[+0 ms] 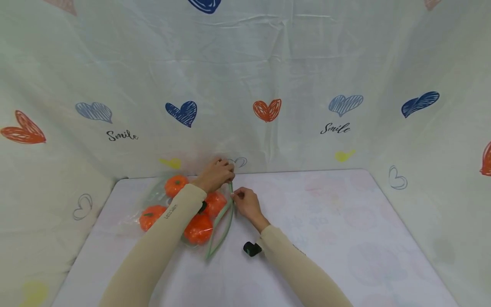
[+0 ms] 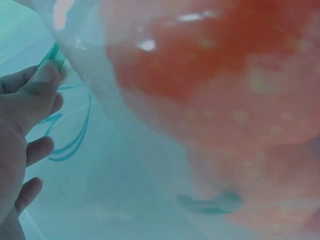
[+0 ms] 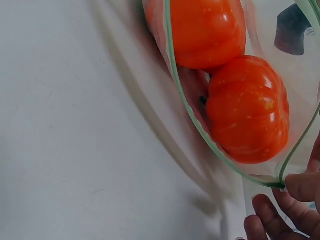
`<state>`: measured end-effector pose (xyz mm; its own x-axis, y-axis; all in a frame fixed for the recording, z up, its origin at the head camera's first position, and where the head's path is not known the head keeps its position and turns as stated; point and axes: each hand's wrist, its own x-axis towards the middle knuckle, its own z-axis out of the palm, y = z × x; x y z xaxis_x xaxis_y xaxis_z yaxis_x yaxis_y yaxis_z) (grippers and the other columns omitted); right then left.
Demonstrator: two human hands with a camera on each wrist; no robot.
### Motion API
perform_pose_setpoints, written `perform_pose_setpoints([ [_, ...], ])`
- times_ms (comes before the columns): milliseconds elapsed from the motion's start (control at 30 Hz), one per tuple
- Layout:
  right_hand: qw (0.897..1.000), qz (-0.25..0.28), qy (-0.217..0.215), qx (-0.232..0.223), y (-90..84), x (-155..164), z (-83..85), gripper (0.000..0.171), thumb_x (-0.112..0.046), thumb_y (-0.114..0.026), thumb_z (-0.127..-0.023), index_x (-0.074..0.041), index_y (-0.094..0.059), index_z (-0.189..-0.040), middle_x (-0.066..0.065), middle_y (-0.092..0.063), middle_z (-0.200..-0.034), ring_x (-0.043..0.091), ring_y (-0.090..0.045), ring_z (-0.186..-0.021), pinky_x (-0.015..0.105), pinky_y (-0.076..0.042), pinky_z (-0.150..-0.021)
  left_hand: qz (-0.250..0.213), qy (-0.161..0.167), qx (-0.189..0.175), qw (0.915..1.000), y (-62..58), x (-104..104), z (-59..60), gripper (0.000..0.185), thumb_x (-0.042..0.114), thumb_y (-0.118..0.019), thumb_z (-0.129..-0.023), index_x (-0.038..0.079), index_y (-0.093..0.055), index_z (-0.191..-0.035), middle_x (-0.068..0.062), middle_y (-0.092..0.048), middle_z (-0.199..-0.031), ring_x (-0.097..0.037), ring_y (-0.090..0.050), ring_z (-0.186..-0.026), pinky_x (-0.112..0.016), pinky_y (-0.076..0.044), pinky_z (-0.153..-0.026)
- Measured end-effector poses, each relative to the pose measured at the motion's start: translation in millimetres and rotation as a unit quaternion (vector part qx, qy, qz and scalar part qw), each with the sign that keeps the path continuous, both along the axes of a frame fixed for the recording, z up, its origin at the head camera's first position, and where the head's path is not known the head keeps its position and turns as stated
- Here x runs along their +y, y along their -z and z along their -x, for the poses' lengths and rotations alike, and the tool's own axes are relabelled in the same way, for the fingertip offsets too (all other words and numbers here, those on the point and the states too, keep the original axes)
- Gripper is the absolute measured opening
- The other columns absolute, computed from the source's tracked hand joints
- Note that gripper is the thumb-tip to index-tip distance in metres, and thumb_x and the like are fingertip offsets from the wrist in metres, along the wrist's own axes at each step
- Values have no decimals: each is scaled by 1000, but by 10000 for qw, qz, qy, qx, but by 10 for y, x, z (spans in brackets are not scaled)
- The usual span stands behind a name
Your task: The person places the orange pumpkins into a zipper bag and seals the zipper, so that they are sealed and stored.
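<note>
"Where was the bag when you looked over?"

"The clear zip bag [image 1: 180,213] lay on the white table [image 1: 345,238], toward its far left part, close to the heart-printed cloth wall [image 1: 268,64]. Its green zip strip [image 1: 220,226] gaped open in a long loop facing the person."

"And what was in it?"

"Orange toy pumpkins [image 1: 198,228]. I counted four through the plastic, bunched together inside. In the right wrist view two of them [image 3: 247,107] sat touching, just behind the green strip [image 3: 200,125]."

"What were the hands doing?"

"The left hand [image 1: 215,175] was at the far end of the bag's mouth, fingers curled, pinching the top of the strip. From the left wrist view, the thumb [image 2: 42,80] pressed on a bit of green edge [image 2: 52,52] against the plastic. The right hand [image 1: 247,204] was just beside it, on the near side, and its fingertips [image 3: 305,187] nipped the corner where the strip bent back on itself."

"So both were holding the same bag?"

"Yes, both at the zip end, close together but not touching. Both arms wore beige sleeves [image 1: 161,238], each with a small black camera at the wrist [image 1: 251,248]."
</note>
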<state>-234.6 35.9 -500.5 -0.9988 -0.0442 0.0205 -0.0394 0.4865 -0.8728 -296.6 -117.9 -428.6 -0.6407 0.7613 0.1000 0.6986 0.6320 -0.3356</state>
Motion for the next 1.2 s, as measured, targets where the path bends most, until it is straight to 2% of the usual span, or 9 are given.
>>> perform_pose_setpoints([
  [167, 9999, 19, -58, -84, 14, 2, -66, 15, -12, -68, -100, 2, -73, -98, 12, -70, -90, 17, -58, -78, 29, -48, -69, 152, -115, 272, 9994, 22, -9, -3, 13, 27, -77, -97, 22, -83, -109, 0, -70, -113, -24, -61, -112, -43, -46, -110],
  [333, 9999, -8, -108, -109, 26, 4, -138, 16, -13, -67, -100, 2, -73, -97, 11, -70, -87, 16, -57, -76, 28, -47, -67, 225, -161, 396, 9988, 22, -34, -16, 16, 27, -77, -97, 23, -81, -112, -1, -69, -117, -25, -60, -118, -44, -46, -113],
  [633, 9993, 99, -192, -291, 39, -17, -278, 16, -12, -67, -101, 2, -72, -97, 11, -70, -88, 16, -55, -77, 29, -47, -68, 71, -116, 537, 9985, 27, -119, -27, 14, 27, -76, -97, 21, -78, -110, -1, -67, -117, -26, -60, -115, -44, -46, -110],
  [800, 9992, 189, -246, -261, 74, -10, -334, 16, -12, -67, -99, 2, -73, -96, 12, -71, -88, 15, -57, -76, 28, -48, -66, -104, -178, 428, 9989, 26, -160, -29, 12, 25, -77, -97, 21, -80, -107, -1, -69, -116, -26, -61, -115, -45, -47, -111],
  [967, 9986, 291, -309, -318, 93, -8, -408, 15, -11, -67, -98, 3, -72, -95, 14, -73, -89, 13, -57, -74, 27, -48, -64, -402, -287, 133, 9987, 3, -208, -28, 11, 24, -77, -97, 20, -81, -106, 0, -71, -118, -26, -61, -118, -47, -47, -111],
  [1200, 9978, 377, -472, -288, 89, -16, -517, 14, -9, -68, -99, 3, -72, -93, 11, -70, -83, 11, -53, -68, 25, -45, -60, -686, -457, -109, 9965, 22, -275, -3, 7, 23, -77, -97, 19, -81, -101, 0, -70, -111, -25, -61, -112, -45, -48, -106],
])
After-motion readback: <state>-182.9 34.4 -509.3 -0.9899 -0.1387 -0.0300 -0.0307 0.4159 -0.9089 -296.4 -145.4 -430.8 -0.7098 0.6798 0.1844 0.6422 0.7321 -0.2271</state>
